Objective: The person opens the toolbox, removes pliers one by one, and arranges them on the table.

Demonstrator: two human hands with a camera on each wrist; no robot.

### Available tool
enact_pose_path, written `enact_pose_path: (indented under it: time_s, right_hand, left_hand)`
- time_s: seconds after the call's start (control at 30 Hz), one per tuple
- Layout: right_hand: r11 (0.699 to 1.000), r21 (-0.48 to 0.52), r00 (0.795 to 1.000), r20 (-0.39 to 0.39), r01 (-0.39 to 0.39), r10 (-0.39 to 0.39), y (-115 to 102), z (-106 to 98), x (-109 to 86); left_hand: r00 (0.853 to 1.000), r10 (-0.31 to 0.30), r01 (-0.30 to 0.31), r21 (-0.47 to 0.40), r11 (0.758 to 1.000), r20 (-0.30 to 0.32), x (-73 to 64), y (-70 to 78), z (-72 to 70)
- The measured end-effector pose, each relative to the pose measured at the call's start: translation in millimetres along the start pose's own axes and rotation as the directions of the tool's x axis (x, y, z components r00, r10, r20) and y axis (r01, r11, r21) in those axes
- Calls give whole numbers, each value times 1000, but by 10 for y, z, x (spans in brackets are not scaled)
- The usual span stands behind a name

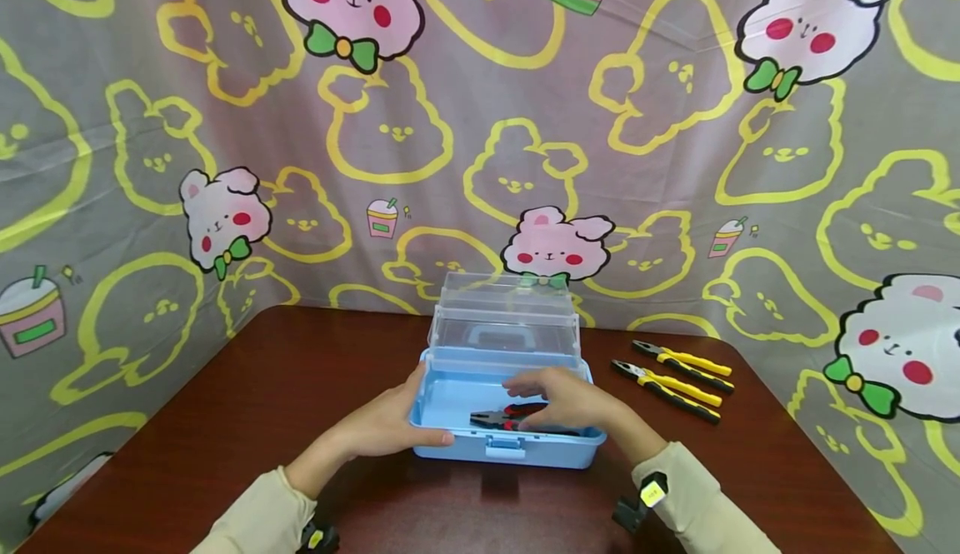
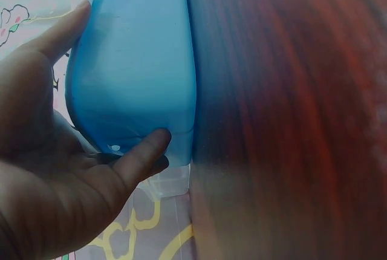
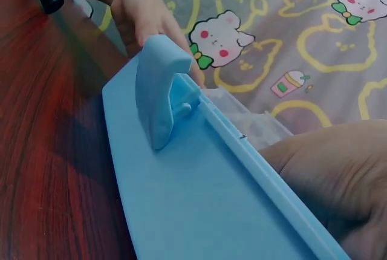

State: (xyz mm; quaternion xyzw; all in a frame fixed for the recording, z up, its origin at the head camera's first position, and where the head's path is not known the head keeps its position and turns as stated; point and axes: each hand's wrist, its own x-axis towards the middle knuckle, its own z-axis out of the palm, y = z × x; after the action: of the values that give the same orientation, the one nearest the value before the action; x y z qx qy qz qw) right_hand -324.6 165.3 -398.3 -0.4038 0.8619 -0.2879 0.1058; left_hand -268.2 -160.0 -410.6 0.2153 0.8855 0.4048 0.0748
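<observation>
A light blue toolbox [image 1: 457, 451] with a raised clear lid [image 1: 517, 333] stands on the table in the head view. My left hand [image 1: 382, 421] holds the box at its left side, thumb at the front rim. The left wrist view shows that hand [image 2: 66, 133] with fingers against the blue end wall. Over the inside right of the box is my right hand [image 1: 570, 400], thumb and fingers apart. Just beside its thumb lie pliers [image 1: 491, 419] with dark jaws and red-and-black handles, partly hidden by the hand. In the right wrist view the front latch [image 3: 158, 91] sticks out.
To the right of the box, two pairs of pliers with yellow-and-black handles lie on the dark wooden table [image 1: 300, 371]: the nearer pliers [image 1: 667, 389] and the farther pliers [image 1: 682, 364]. A cartoon-printed curtain [image 1: 405, 146] hangs around the back and sides.
</observation>
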Motion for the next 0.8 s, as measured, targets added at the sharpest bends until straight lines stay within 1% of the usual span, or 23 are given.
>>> enact_pose_path:
  time_s: [0.13, 0.23, 0.33, 0.4, 0.47, 0.57, 0.7, 0.8]
  right_hand:
    - [992, -126, 1000, 8, -13, 14, 19, 35, 38]
    - [968, -249, 999, 13, -35, 39, -5, 62, 50]
    - [944, -326, 998, 16, -55, 63, -47, 79, 43]
    - [938, -342, 997, 17, -63, 73, -80, 78, 28]
    - [938, -343, 998, 17, -55, 65, -89, 75, 15]
    - [938, -344, 999, 10, -28, 34, -93, 73, 3]
    - [940, -339, 1000, -16, 17, -24, -83, 86, 11]
    - [946, -323, 999, -34, 24, -37, -75, 99, 21]
  left_hand:
    - [1000, -8, 8, 6, 1000, -7, 0, 2, -10]
    - [1000, -5, 5, 5, 1000, -7, -1, 0, -9]
    - [1000, 8, -8, -2, 1000, -1, 3, -6, -4]
    - [1000, 21, -21, -5, 1000, 2, 9, -10, -2]
    - [1000, 27, -27, -2, 1000, 2, 11, -11, -1]
    - [999, 36, -36, -4, 999, 4, 10, -6, -3]
    - [1000, 31, -31, 0, 1000, 2, 1, 4, -4]
    - [1000, 19, -19, 9, 1000, -2, -7, 7, -2]
